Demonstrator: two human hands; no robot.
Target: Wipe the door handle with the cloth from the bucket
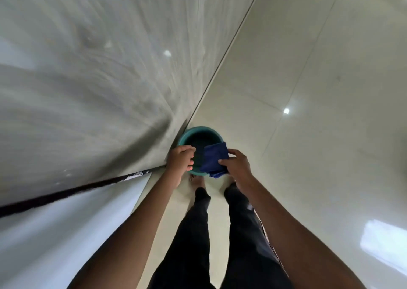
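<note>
A teal bucket (199,132) stands on the floor next to the foot of the wall, just in front of my bare feet. Over its near right rim hangs a folded dark blue cloth (214,157). My right hand (237,165) grips the cloth at its near right edge. My left hand (179,161) is over the bucket's near left rim, fingers curled toward the cloth's left edge; whether it touches the cloth or the rim I cannot tell. No door handle is in view.
A grey-streaked wall (99,79) fills the left side, with a dark strip (72,192) and a white panel (55,233) lower left. Glossy cream floor tiles (319,90) spread to the right. My legs in dark trousers (198,233) stand below the bucket.
</note>
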